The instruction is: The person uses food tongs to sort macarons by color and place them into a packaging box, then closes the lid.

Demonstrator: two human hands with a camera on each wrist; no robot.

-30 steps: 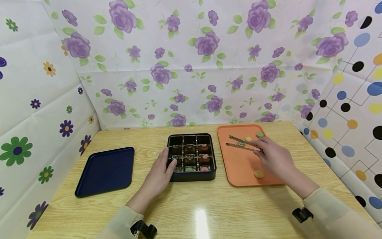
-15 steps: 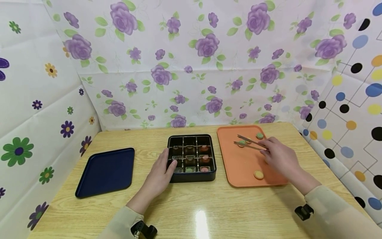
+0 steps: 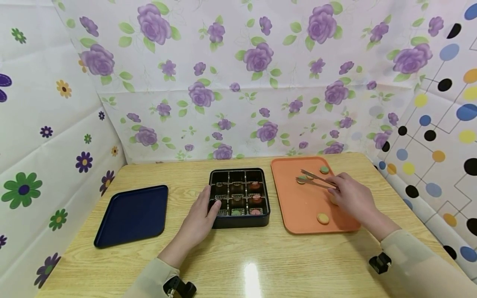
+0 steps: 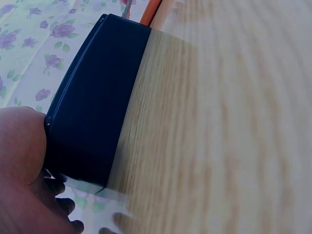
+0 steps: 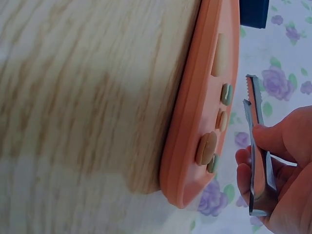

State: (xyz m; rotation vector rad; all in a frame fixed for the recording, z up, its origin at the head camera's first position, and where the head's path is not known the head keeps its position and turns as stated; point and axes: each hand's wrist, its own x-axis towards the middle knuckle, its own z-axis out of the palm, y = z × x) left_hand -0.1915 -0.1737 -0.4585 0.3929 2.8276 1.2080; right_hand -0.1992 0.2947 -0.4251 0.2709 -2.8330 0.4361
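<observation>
In the head view my right hand point(image 3: 352, 196) grips metal tongs point(image 3: 318, 179) with serrated tips. The tongs' arms stand slightly apart with nothing between them, and their tips overlap a green macaron point(image 3: 301, 179) and a yellow macaron point(image 3: 309, 176) on the orange tray point(image 3: 294, 211). My left hand point(image 3: 197, 217) rests along the left side of a black divided box point(image 3: 240, 221), fingers fairly straight, thumb at the near left rim. Pink and reddish macarons point(image 3: 255, 211) sit in its right column; a green one point(image 3: 236, 212) lies in the front middle compartment.
A dark blue tray point(image 3: 130, 215) lies at the left of the wooden table point(image 3: 223, 256). On the orange tray are another green macaron point(image 3: 324, 169) at the back and a yellow one point(image 3: 323, 218) near the front. A floral cloth point(image 3: 231, 107) hangs behind the table.
My right hand has moved to the right with the tongs, mostly in the first half second. The left hand and the box have stayed in place.
</observation>
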